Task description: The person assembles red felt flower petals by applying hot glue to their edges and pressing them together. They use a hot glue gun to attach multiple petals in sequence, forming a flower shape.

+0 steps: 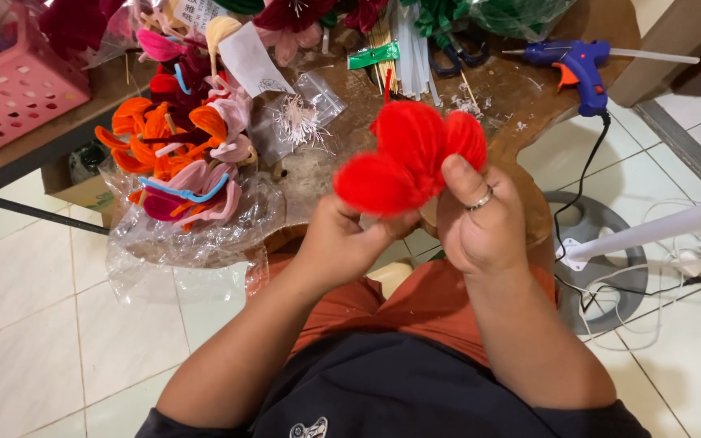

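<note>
A: Both hands up over the lap, near edge of the counter (529, 89). What's held?

B: One red fuzzy flower (410, 154), three rounded petals showing. Left hand (342, 243) pinches it from below, fingers (395, 228) closed at the base under the lowest petal. Right hand (480, 219) grips the right side, thumb pressed flat on the right petal, one ring on a finger. Both hands clenched on the flower, neither released

A: Why that grip?

B: My reading: the base pinch keeps the petals gathered, the thumb steadies or shapes the outer one. Held above the lap, close to the eyes, clear of the clutter

A: Count the rest

B: One blue glue gun (574, 69), far right on the counter, nozzle pointing left, cord dropping to the floor; within reach of the right hand. One pink basket (18, 89), far left. One heap of finished petal pieces (180, 154) in orange, pink and dark red, lying on clear plastic wrap at the left; too tangled to count. One bundle of thin sticks (383, 57) at the far edge, green label beside it. One small clear bag (302, 118) with white bits. One white fan stand (651, 231) on the floor, right
</note>
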